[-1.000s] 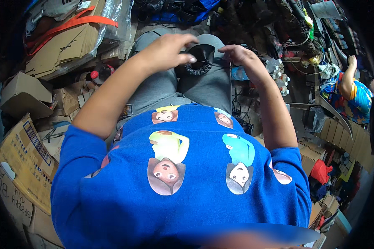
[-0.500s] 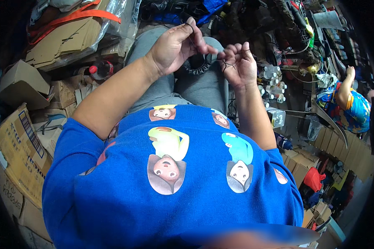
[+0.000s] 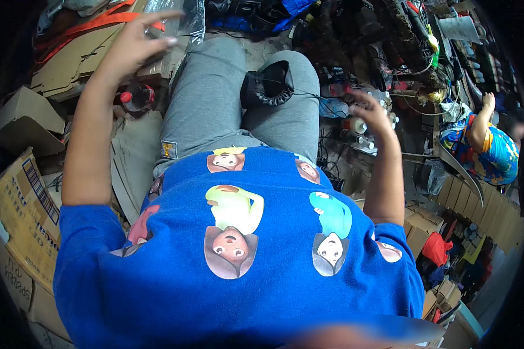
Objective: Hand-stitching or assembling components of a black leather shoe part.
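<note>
Black pouch-like piece (image 3: pixel 255 93), crinkle-rimmed, on grey trousers (image 3: pixel 206 96); thin cord (image 3: pixel 307 94) stretched toward blurred hands (image 3: pixel 129 49), grip unclear.

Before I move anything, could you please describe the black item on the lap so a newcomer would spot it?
Find the grey trousers just beyond the blue shirt. On the right thigh sits a black item with a dark opening. Unlike the bottles to its right, it looks soft, with a ruffled edge.

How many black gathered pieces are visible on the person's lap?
1. The black gathered piece lies on the right thigh, at its inner side, between the left hand and the right hand. Another could be hidden underneath it; the picture does not show that.
</note>
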Available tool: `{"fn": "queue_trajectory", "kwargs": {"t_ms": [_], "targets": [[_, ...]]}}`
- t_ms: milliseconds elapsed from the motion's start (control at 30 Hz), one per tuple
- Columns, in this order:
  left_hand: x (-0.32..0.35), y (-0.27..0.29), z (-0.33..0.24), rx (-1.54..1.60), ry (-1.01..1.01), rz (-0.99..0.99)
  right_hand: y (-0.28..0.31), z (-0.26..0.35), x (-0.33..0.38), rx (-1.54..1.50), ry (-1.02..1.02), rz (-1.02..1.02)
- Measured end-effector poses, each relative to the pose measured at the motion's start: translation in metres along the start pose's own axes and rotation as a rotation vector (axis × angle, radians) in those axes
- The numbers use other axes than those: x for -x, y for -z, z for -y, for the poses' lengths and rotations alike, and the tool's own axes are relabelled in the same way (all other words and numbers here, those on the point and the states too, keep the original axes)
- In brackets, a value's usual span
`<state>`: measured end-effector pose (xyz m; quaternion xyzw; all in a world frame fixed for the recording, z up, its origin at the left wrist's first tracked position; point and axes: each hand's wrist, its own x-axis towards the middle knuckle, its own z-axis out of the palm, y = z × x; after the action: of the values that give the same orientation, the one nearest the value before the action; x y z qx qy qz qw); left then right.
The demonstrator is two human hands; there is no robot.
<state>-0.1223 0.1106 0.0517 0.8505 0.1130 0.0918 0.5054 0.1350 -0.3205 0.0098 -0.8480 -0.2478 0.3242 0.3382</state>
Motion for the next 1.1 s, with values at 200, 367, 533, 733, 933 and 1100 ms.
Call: {"fn": "queue_trajectory", "kwargs": {"t_ms": [200,367,533,733,933,1100], "targets": [[0.012,-0.102,-0.05,-0.317,-0.369,0.178,-0.059,0.151,-0.04,0.122,0.367,0.364],[-0.001,-0.142,-0.044,-0.309,-0.319,0.366,-0.063,0.15,-0.049,0.473,0.334,0.381],[-0.007,-0.133,-0.031,-0.126,-0.366,0.398,-0.081,0.111,-0.016,-0.035,0.058,0.24],[-0.015,-0.123,-0.035,-0.272,-0.34,0.519,-0.1,0.113,-0.013,-0.131,0.261,0.03],[-0.049,-0.136,-0.025,-0.047,-0.281,0.385,-0.082,0.13,0.001,-0.166,0.024,0.315],[-0.064,-0.149,-0.036,0.001,-0.119,0.581,-0.079,0.127,0.006,0.034,0.055,0.422]]}}
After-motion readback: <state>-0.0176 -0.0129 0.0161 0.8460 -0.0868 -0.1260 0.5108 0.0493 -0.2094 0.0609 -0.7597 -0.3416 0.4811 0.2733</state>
